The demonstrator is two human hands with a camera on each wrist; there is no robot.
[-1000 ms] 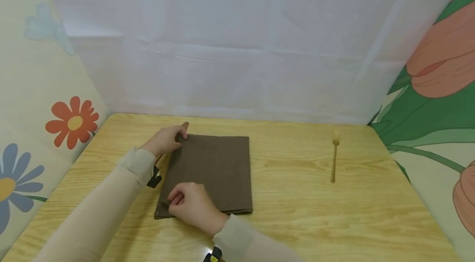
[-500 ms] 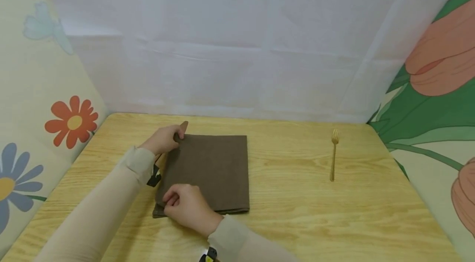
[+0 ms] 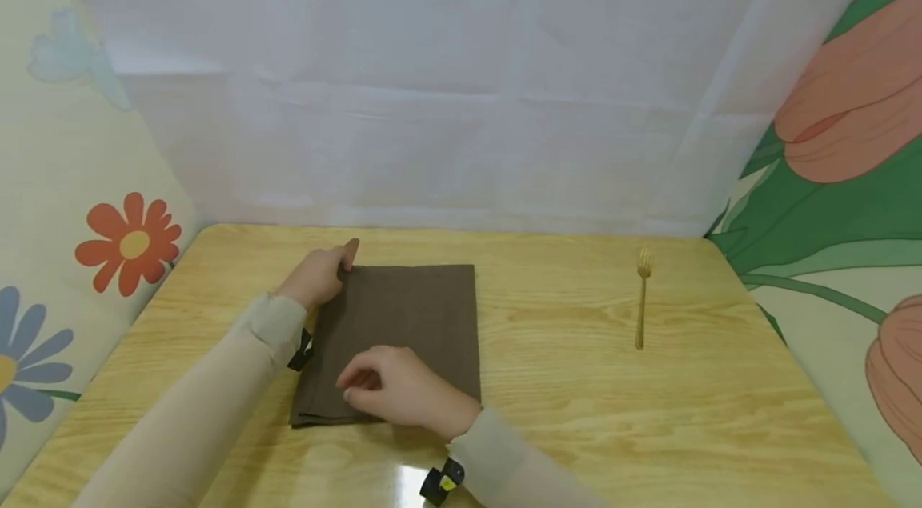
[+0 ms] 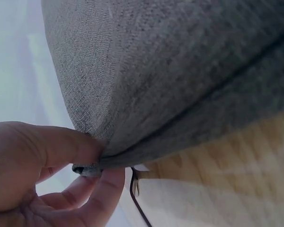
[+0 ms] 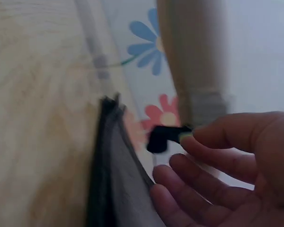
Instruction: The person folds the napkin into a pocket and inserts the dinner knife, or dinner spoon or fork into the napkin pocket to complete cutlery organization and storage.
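A dark brown, plain cloth [image 3: 410, 308] is lying folded into a near-rectangle on the bench [image 3: 555, 380], left of centre in the lower half of the head view. Its top edge is running almost level; its left side is slanting toward the lower left, where stacked layers are showing slightly out of line. The upper-left corner is being pinched by the left grip [image 3: 314, 276]. In the left wrist view, the woven fabric is looking greyer, creasing from that pinch toward the upper right.
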